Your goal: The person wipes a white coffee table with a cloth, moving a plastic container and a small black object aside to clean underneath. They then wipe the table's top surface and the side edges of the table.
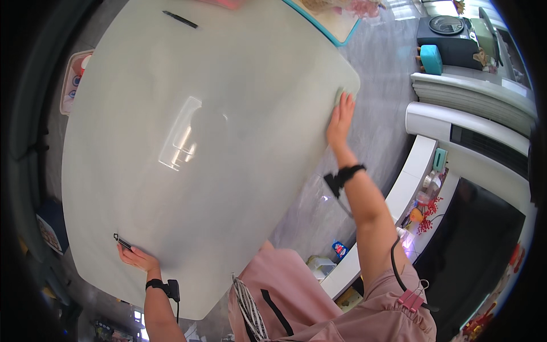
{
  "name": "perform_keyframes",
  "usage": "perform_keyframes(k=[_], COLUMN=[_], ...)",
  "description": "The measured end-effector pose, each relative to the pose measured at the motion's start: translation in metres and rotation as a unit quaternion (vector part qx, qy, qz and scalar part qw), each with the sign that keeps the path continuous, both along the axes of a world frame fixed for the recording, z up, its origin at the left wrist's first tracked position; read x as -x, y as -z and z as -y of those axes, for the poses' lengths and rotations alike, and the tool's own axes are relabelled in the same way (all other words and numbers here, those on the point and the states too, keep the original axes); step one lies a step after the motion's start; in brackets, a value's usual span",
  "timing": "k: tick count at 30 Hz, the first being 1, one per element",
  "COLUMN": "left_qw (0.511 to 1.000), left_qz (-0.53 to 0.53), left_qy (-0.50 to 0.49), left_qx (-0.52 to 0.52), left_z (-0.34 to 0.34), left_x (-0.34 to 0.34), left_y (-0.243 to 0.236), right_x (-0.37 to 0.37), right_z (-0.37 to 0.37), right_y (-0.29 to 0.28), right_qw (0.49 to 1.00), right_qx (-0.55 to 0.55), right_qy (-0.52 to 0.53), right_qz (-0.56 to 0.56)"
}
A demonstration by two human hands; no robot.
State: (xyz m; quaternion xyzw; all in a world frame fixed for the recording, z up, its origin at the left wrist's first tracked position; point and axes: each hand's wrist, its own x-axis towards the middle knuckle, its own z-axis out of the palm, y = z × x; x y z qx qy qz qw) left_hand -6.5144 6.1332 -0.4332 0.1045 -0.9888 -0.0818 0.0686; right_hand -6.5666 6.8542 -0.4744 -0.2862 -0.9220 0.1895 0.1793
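Note:
At the near left of the large pale glossy table, my left hand is closed around a slim black tool with a small metal loop at its end. What kind of tool it is I cannot make out. My right hand reaches to the table's far right corner, its fingers stretched forward. A small pale green thing, perhaps a folded cloth, shows at its fingertips against the tabletop; the fingers partly cover it. A slim black pen-like tool with a silver tip lies at the far left of the table.
A teal-edged board with items on it stands past the far right corner. A pink container is at the far edge. Beyond the left edge sits a pink bin. To the right are a white cabinet and a dark television.

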Motion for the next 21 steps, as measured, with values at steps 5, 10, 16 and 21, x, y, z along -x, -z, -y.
perform_keyframes(k=[5, 10, 16, 21], left_qw=[1.000, 1.000, 1.000, 1.000], left_qz=[-0.015, -0.019, -0.016, -0.016], left_qy=[0.008, 0.008, 0.004, 0.007], left_qx=[-0.010, -0.005, 0.015, 0.007], left_z=[0.005, 0.005, 0.004, 0.004], left_x=[-0.001, 0.002, 0.000, 0.001], left_y=[0.010, 0.000, 0.007, 0.005], right_x=[0.029, 0.010, 0.031, 0.037], right_z=[-0.053, -0.019, -0.039, -0.038], right_y=[-0.002, -0.001, -0.017, -0.023], right_qw=[1.000, 1.000, 0.998, 1.000], right_qx=[0.015, 0.015, -0.018, 0.021], right_qy=[0.016, 0.006, 0.016, -0.016], right_qz=[-0.013, -0.003, 0.054, 0.001])
